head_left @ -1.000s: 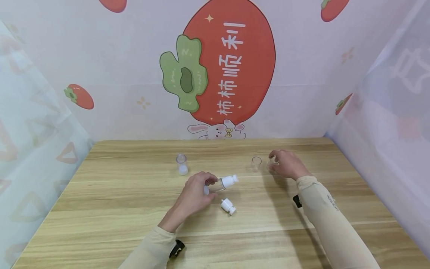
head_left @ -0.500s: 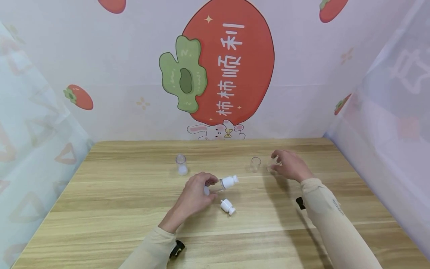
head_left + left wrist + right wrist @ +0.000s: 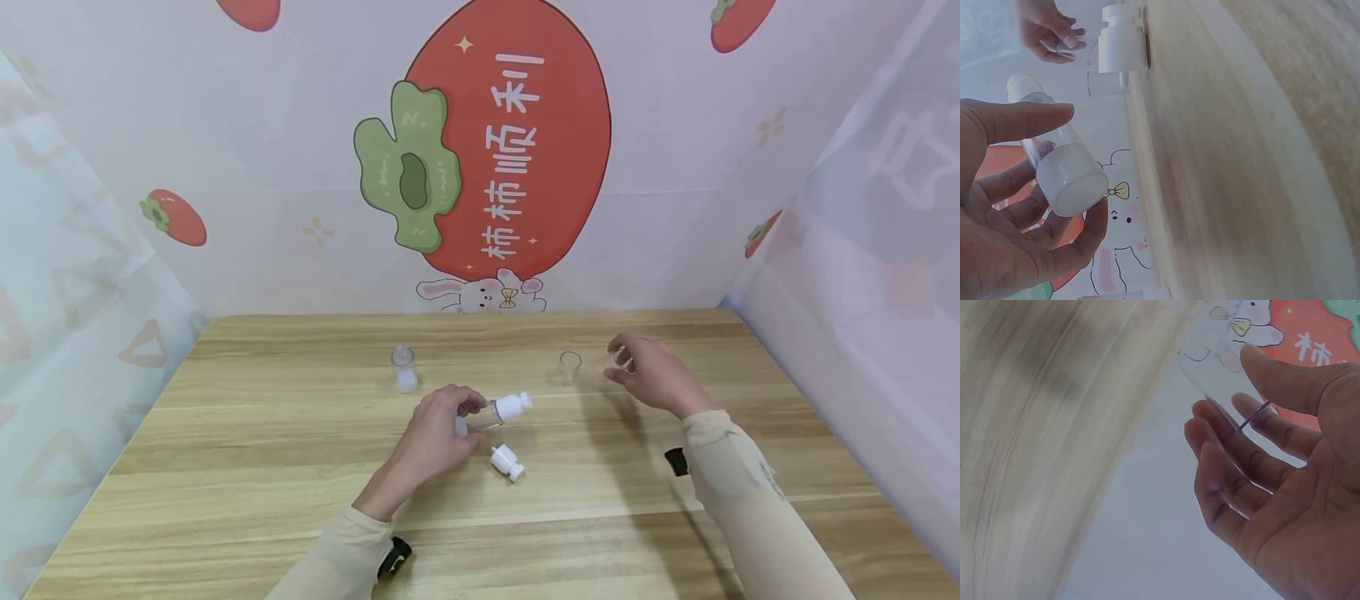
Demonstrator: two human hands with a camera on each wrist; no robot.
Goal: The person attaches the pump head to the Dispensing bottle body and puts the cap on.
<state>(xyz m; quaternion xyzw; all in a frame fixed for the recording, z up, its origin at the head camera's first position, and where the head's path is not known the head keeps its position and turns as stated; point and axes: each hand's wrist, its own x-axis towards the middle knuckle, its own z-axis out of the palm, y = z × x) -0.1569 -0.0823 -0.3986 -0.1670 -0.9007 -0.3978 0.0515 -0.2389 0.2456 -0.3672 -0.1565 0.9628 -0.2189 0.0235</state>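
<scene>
- Two bare hands, both occupied, over a wood-grain table [image 3: 300,500].
- Left hand [image 3: 433,437]: thumb and fingers curled round one pump bottle [image 3: 1067,164]; clear body within the grasp, white base nearer the wrist, white pump end pointing away from the hand. Bottle tilted, clear of the tabletop.
- Right hand [image 3: 654,375]: fingers bent, narrow gap to the thumb, holding one clear cup [image 3: 1225,384]; ringed edge toward the palm, far end beyond the fingertips.
- One loose pump head [image 3: 507,462], white, on its side on the table; near the left hand, just beside the held bottle in the head view.
- One second clear cup [image 3: 569,368], set on the table between the two hands, nearer the right.
- One second bottle [image 3: 404,371], clear with white base, upright on the table beyond the left hand.
- Left wrist view only: underside of the held bottle's white base, plus thumb and fingertips on opposite sides of the body.
- Right wrist view only: length of the held cup and its dark ringed edge; in the head view, mostly hidden by fingers.
- Head view only: whole layout, with persimmon-printed backdrop [image 3: 525,133] and pale sleeves [image 3: 757,508].
</scene>
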